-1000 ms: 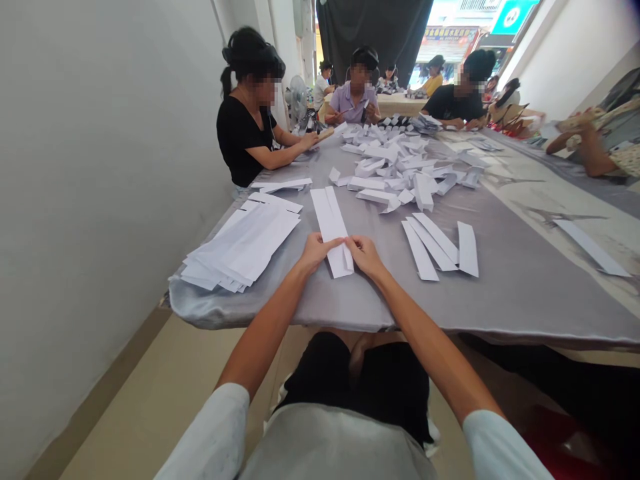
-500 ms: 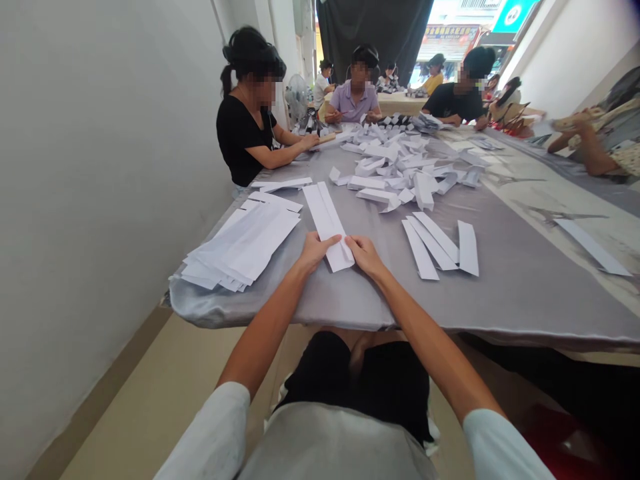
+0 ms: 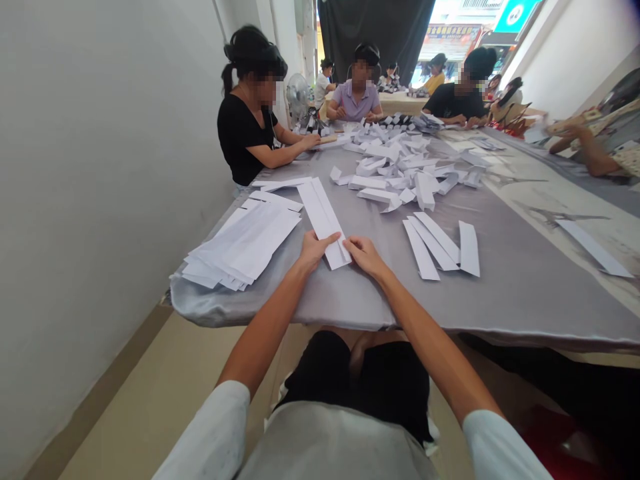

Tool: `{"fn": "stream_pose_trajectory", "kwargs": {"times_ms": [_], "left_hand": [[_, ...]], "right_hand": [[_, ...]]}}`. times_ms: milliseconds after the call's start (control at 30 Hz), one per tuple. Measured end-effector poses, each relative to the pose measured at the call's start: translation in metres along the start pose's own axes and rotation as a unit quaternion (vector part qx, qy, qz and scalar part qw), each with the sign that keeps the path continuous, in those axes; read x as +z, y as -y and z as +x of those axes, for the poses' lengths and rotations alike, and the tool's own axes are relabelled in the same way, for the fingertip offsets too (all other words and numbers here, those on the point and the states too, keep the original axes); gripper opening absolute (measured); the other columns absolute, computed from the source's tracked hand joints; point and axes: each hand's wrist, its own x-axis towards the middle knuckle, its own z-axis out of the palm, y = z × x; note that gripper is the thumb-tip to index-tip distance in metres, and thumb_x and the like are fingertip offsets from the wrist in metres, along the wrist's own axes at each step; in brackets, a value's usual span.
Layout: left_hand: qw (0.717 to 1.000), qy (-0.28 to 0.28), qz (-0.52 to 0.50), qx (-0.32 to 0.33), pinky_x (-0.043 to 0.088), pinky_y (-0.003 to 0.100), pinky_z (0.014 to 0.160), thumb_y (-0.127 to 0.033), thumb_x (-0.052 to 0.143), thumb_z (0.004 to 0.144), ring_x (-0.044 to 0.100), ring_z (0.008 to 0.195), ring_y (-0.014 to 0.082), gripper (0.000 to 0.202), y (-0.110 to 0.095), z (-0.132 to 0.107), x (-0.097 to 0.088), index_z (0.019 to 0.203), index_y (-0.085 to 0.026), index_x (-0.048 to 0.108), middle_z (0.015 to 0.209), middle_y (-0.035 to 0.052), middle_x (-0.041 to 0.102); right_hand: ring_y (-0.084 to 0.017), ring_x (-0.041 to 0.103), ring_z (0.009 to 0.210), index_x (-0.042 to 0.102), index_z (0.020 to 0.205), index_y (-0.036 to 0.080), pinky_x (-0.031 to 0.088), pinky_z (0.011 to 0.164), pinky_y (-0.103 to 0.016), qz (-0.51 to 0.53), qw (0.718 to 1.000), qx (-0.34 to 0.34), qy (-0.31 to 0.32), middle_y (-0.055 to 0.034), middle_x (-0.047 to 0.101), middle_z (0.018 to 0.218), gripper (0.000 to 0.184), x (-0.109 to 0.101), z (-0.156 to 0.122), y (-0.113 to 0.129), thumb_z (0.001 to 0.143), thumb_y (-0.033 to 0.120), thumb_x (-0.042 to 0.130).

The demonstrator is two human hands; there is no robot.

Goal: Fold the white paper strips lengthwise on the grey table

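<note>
A long folded strip of white paper point(image 3: 320, 212) lies slantwise on the grey cloth before me, with a crease running along its length. My left hand point(image 3: 316, 249) grips its near left side, the thumb pressed across the top. At the near right edge, my right hand point(image 3: 365, 253) pinches the paper between thumb and fingers. To the left lies a stack of flat white sheets point(image 3: 245, 247). Several narrow folded paper strips point(image 3: 433, 245) rest to the right of my hands.
Beyond the strip spreads a heap of folded white paper pieces point(image 3: 395, 167). The table point(image 3: 320, 310) is covered in grey cloth. A co-worker in black point(image 3: 247, 133) sits at the left edge, another in a purple shirt point(image 3: 357, 100) at the far end. One paper strip point(image 3: 593, 247) lies far right.
The paper strip's right flap now lies folded over, so the strip looks narrower. Its far end has shifted slightly left and away. My hands stay close to the same place.
</note>
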Motion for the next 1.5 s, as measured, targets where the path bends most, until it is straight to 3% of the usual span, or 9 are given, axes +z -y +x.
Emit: {"fn": "stream_pose_trajectory", "kwargs": {"times_ms": [100,200,333,600,767,933,1200,1367,1500], "left_hand": [[1.0,-0.02,0.002,0.012,0.064,0.041,0.083,-0.046,0.099,0.055,0.076,0.094,0.0293,0.051,-0.0013,0.0013,-0.0023,0.089,-0.015,0.077,0.099,0.0122,0.081],[1.0,-0.021,0.005,0.018,0.064,0.039,0.079,-0.045,0.099,0.055,0.075,0.09,0.0287,0.05,-0.002,0.0014,-0.0029,0.087,-0.014,0.077,0.097,0.0125,0.08],[0.999,-0.026,0.002,0.028,0.063,0.039,0.076,-0.042,0.098,0.056,0.075,0.087,0.0289,0.048,-0.0015,0.0017,-0.0024,0.087,-0.013,0.076,0.095,0.0127,0.08],[0.998,-0.037,-0.005,0.043,0.061,0.041,0.076,-0.037,0.096,0.061,0.073,0.082,0.0277,0.041,0.0002,0.0053,-0.0042,0.087,-0.014,0.074,0.094,0.0127,0.078],[0.999,-0.007,-0.027,0.024,0.062,0.04,0.078,-0.038,0.098,0.059,0.073,0.086,0.027,0.048,0.0022,0.0042,-0.0042,0.092,-0.014,0.074,0.098,0.0122,0.078],[1.0,0.02,-0.015,0.003,0.062,0.041,0.076,-0.036,0.102,0.052,0.072,0.084,0.0264,0.053,0.0033,0.0017,-0.0032,0.09,-0.012,0.074,0.097,0.0136,0.077],[1.0,0.017,-0.011,-0.003,0.06,0.038,0.072,-0.032,0.103,0.048,0.07,0.078,0.0241,0.051,0.0041,0.003,-0.0051,0.086,-0.011,0.075,0.092,0.0124,0.076],[1.0,0.007,0.003,0.007,0.06,0.041,0.074,-0.03,0.103,0.048,0.072,0.08,0.0264,0.05,0.0044,0.0031,-0.0061,0.086,-0.011,0.075,0.093,0.0133,0.076],[1.0,0.016,-0.002,0.012,0.061,0.042,0.076,-0.03,0.102,0.049,0.073,0.084,0.0282,0.05,0.0016,0.0014,-0.0062,0.088,-0.011,0.077,0.097,0.0156,0.077]], "right_hand": [[-0.016,0.056,0.053,0.06,0.07,0.02,0.039,0.052,-0.028,0.025,0.998,0.02,0.06,-0.0001,0.057,0.061,0.05,-0.0043,0.0004,-0.0016,0.092,0.066,0.061],[-0.016,0.06,0.053,0.066,0.074,0.017,0.04,0.051,-0.028,0.035,0.996,0.031,0.08,-0.0029,0.063,0.063,0.052,-0.0075,-0.0002,-0.0017,0.09,0.067,0.065],[-0.015,0.06,0.052,0.069,0.075,0.015,0.041,0.05,-0.026,0.045,0.996,0.037,0.073,-0.0049,0.068,0.065,0.054,-0.008,-0.001,0.0013,0.088,0.067,0.068],[-0.01,0.039,0.042,0.068,0.068,0.016,0.025,0.04,-0.025,0.034,0.995,0.065,0.07,-0.0059,0.067,0.056,0.059,-0.0098,0.0021,0.0022,0.09,0.069,0.058],[-0.012,0.05,0.046,0.073,0.077,0.015,0.031,0.043,-0.024,0.034,0.996,0.05,0.063,-0.004,0.065,0.056,0.06,-0.009,0.001,0.0012,0.086,0.073,0.065],[-0.015,0.059,0.051,0.073,0.074,0.016,0.038,0.049,-0.025,0.017,0.999,0.03,0.031,-0.0038,0.066,0.06,0.059,-0.0059,0.0013,-0.0041,0.089,0.073,0.064],[-0.016,0.061,0.051,0.073,0.075,0.016,0.039,0.05,-0.025,-0.004,1.0,0.025,0.016,-0.0034,0.067,0.059,0.059,-0.0042,-0.0019,0.0002,0.088,0.073,0.065],[-0.016,0.063,0.054,0.074,0.078,0.016,0.041,0.052,-0.025,0.011,0.999,0.035,0.039,-0.0046,0.071,0.066,0.057,-0.0061,-0.0019,0.0012,0.087,0.072,0.068],[-0.012,0.053,0.046,0.075,0.08,0.015,0.032,0.044,-0.023,0.027,0.996,0.061,0.054,-0.0051,0.068,0.059,0.06,-0.0086,0.0004,0.0008,0.09,0.073,0.062]]}}
